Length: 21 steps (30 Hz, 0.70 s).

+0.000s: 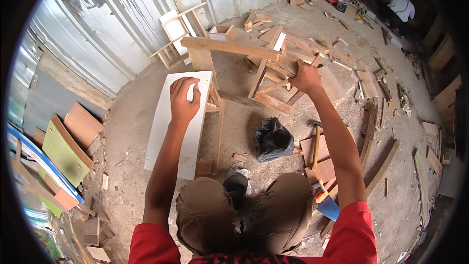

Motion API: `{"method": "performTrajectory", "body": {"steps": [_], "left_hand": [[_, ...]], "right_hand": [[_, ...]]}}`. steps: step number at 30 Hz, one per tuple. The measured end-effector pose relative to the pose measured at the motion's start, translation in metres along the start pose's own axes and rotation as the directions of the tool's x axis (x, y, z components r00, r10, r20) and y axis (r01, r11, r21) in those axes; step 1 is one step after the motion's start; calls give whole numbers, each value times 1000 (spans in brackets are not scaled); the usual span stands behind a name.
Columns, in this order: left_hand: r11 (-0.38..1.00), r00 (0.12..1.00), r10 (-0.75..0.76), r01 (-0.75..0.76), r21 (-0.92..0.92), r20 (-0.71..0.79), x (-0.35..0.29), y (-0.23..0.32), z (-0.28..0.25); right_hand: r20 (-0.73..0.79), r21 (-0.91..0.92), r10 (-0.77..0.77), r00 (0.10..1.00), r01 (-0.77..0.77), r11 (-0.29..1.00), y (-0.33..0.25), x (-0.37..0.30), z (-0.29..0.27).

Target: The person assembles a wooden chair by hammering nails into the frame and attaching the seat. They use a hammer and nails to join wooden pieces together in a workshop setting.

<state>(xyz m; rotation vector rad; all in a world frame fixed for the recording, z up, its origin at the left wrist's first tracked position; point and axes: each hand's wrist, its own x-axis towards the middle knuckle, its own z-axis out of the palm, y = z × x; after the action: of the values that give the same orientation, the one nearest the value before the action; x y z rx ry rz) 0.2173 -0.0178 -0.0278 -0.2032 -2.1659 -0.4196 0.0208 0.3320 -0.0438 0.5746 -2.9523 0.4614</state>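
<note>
My right hand is closed around the right end of a long wooden plank, which reaches across to the left in front of me. Beneath the plank's left end stands a short upright board; I cannot tell whether they are joined. Over the far end of a white board is my left hand, its fingers bent and the thumb apart, with nothing visible in it. Whether it touches the board is unclear. The white board lies on a wooden frame, between my left arm and my knees.
A black plastic bag sits ahead of my knees. A hammer and a blue-bladed saw lie at right. Wooden frames and offcuts litter the floor. Boards lean at left; a person crouches far right.
</note>
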Motion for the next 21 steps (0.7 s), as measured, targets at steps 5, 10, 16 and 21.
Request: {"method": "performTrajectory", "body": {"steps": [5, 10, 16, 21], "left_hand": [[906, 965, -251, 263, -331, 80, -23, 31, 25], [527, 663, -674, 741, -416, 327, -51, 52, 93], [357, 516, -743, 844, -400, 426, -23, 65, 151], [263, 697, -574, 653, -710, 429, -14, 55, 176]], "right_hand": [[-174, 225, 93, 980, -53, 973, 59, -32, -18], [-258, 514, 251, 933, -87, 853, 87, -79, -12], [-209, 797, 324, 923, -31, 603, 119, -115, 27], [-265, 898, 312, 912, 116, 426, 129, -128, 79]]}}
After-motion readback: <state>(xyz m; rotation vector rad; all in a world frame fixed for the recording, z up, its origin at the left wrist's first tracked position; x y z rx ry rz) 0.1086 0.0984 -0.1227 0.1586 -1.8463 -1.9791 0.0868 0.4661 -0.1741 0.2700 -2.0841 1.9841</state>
